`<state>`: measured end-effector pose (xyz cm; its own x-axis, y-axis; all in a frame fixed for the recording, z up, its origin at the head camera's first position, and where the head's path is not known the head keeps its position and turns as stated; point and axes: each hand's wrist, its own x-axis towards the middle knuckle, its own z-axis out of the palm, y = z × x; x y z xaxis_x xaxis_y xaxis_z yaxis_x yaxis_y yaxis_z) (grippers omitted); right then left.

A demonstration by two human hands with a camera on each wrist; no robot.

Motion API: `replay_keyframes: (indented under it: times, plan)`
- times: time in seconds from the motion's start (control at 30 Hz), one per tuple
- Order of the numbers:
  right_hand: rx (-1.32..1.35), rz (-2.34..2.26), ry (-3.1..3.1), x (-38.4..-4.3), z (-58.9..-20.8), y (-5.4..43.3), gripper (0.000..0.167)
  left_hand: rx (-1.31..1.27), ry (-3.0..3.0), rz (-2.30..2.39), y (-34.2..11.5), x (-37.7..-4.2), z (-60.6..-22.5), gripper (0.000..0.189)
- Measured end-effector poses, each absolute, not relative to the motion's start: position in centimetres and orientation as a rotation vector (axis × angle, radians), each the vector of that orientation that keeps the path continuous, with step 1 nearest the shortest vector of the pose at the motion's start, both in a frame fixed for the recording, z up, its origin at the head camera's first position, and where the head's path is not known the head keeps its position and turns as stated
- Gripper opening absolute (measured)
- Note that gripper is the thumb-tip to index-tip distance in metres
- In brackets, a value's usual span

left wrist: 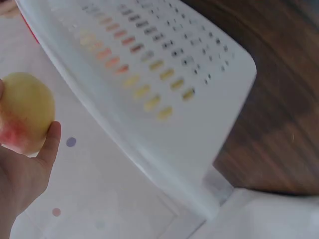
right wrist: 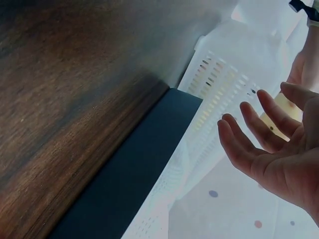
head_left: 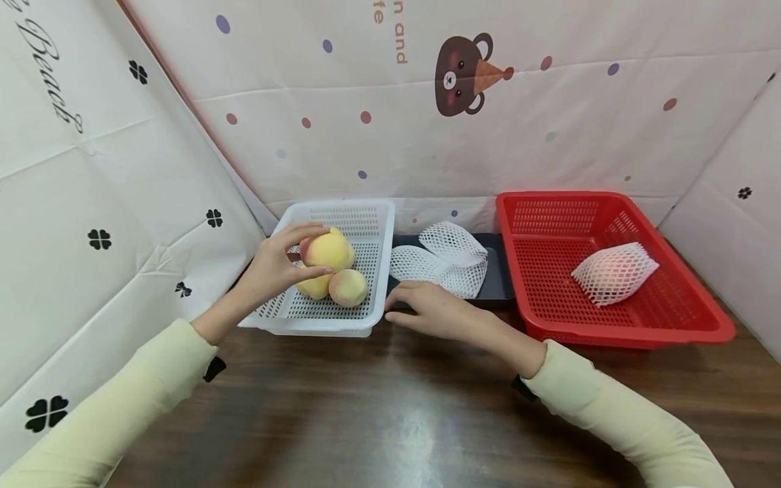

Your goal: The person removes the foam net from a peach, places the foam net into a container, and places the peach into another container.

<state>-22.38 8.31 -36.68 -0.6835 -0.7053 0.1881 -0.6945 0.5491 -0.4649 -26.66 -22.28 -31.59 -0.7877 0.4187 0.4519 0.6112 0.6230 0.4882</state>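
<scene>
My left hand (head_left: 276, 263) holds a yellow peach with a red blush (head_left: 327, 249) between thumb and fingers, above the white basket (head_left: 332, 325). The left wrist view also has this peach (left wrist: 27, 112) against the palm. More peaches (head_left: 348, 288) lie in the basket below it, partly covered by the held one. My right hand (head_left: 434, 309) is over the front left of the black tray (head_left: 499, 271), beside the white basket. In the right wrist view its fingers (right wrist: 264, 124) are loosely bent with nothing between them. White foam nets (head_left: 453, 244) lie in the tray.
On the right stands a red basket (head_left: 628, 333) with a fruit in a white foam net (head_left: 615, 273). A printed cloth (head_left: 427, 156) rises behind the containers and along the sides. Brown wooden tabletop (head_left: 342, 407) extends in front.
</scene>
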Motion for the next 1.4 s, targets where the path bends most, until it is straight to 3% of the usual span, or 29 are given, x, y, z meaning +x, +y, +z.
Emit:
replay_keyframes:
  times: [0.37,0.87,1.4]
  plan:
    - [-1.214,-0.852,2.798,-22.4,-36.7,7.8,0.015,-0.902,-2.674,-0.764,-21.7,-30.3,-30.5,0.067]
    - [-1.216,-0.875,2.797,-22.4,-37.0,7.7,0.015,-1.332,-2.950,-0.377,-19.4,-37.4,-29.9,0.059]
    - [-1.168,-0.820,2.851,-21.7,-37.3,8.4,0.013,-1.566,-2.983,-0.088,-15.5,-38.5,-31.8,0.060]
